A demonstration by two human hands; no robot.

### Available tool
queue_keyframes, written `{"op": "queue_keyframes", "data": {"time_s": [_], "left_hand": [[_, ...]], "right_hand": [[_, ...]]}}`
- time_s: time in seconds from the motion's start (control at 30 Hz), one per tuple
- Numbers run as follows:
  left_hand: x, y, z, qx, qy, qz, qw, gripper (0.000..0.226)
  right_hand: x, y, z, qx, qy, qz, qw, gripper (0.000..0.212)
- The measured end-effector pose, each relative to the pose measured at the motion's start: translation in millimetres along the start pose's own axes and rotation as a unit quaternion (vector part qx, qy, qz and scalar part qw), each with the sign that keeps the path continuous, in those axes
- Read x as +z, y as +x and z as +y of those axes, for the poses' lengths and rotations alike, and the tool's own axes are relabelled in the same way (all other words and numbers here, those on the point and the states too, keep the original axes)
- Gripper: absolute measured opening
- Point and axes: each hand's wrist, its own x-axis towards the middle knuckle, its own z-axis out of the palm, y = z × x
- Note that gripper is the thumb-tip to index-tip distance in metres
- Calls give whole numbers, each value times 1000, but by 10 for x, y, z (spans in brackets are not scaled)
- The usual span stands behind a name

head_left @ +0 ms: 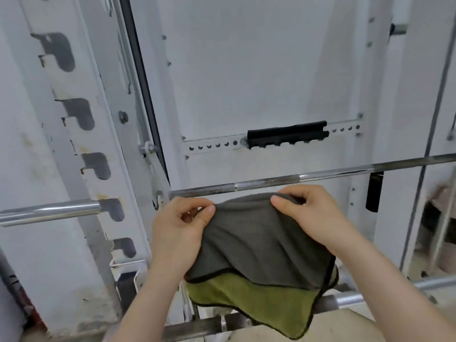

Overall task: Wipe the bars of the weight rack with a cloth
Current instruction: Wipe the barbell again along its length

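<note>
Below the bar (271,180) — lying left-right, cloth (259,243) pinched

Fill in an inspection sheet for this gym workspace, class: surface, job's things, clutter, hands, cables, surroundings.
Surface: white slotted upright, chipped and rust-stained.
Job's things: grey-and-green cloth hanging just under the steel bar; contact unclear.
Clutter: nothing seen.
Hands: left hand and right hand each pinch the cloth's top edge.
Cables: thin line beside the upright; cable or rod, cannot tell.
Surroundings: white back panel with a black pad on a perforated strip; blurred shapes at right.
</note>
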Motion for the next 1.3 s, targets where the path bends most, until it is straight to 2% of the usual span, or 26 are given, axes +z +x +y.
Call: {"op": "queue_keyframes", "data": {"time_s": [0.13, 0.27, 0.3, 0.37, 0.43, 0.53, 0.57, 0.6, 0.67, 0.73, 0.8, 0.83, 0.87, 0.9, 0.93, 0.97, 1.0, 1.03, 1.07, 1.1, 1.17, 1.2, 1.23, 1.3], "left_hand": [[181, 143, 38, 40, 86, 17, 995, 25], [286, 482, -47, 46, 147, 44, 987, 14], [329, 574, -90, 51, 163, 53, 984, 13], [413, 751, -231, 43, 165, 61, 983, 13], [469, 856, -434, -7, 177, 10, 984, 12], [580, 848, -805, -97, 249, -188, 945, 12], [615, 821, -914, -116, 255, -237, 930, 12], [643, 822, -1003, -124, 256, -252, 925, 13], [698, 921, -1149, -111, 253, -206, 939, 18], [765, 1070, -1232, -81, 197, -95, 972, 31], [806, 1232, -1343, -46, 160, -2, 986, 42], [816, 1309, -1395, -34, 171, 17, 985, 45], [824, 1374, -1463, -25, 191, 22, 981, 44], [832, 1419, -1541, -10, 219, 20, 975, 39], [836, 1448, -1616, 10, 257, 15, 966, 33], [838, 1460, -1684, 28, 304, 3, 952, 31], [842, 1457, -1740, 43, 349, -16, 936, 32], [844, 1452, -1776, 55, 384, -31, 921, 33], [847, 1462, -1794, 65, 411, -34, 908, 34], [854, 1478, -1804, 74, 436, -32, 896, 36], [889, 1539, -1833, 89, 490, -37, 866, 40], [899, 1578, -1864, 88, 516, -42, 851, 39], [907, 1608, -1890, 78, 535, -48, 840, 36], [917, 1639, -1906, 42, 552, -53, 831, 26]], "right_hand": [[-66, 195, 25, -43, -102, 58, 992, 14], [112, 520, 131, -28, -95, 49, 994, 28], [158, 624, 161, -13, -68, 44, 997, 30], [239, 828, 183, 49, 67, 24, 996, 33], [352, 1004, 190, 107, 169, -10, 980, 31], [601, 1306, 278, 106, 95, -45, 989, 31], [694, 1361, 316, 104, 63, -55, 991, 33], [762, 1398, 349, 105, 45, -58, 992, 32], [854, 1480, 365, 110, 64, -51, 991, 29], [933, 1645, 277, 103, 144, 12, 984, 24], [1050, 1854, 108, 37, 209, 87, 973, 21], [1129, 1953, 52, -19, 202, 92, 975, 18], [1219, 2040, 38, -71, 142, 54, 986, 14], [1323, 2112, 80, -101, 27, -29, 994, 30], [1422, 2176, 183, -105, -127, -136, 977, 58], [1501, 2223, 312, -100, -280, -218, 929, 83], [1563, 2241, 428, -102, -391, -258, 878, 99], [1611, 2256, 518, -115, -452, -266, 844, 108], [1662, 2298, 594, -137, -489, -253, 824, 106], [1713, 2353, 653, -174, -505, -227, 815, 93], [1736, 2418, 676, -241, -486, -172, 822, 48], [1740, 2446, 684, -254, -473, -155, 829, 34], [1734, 2456, 703, -258, -465, -156, 832, 28], [1699, 2416, 808, -269, -459, -151, 833, 32]]}}
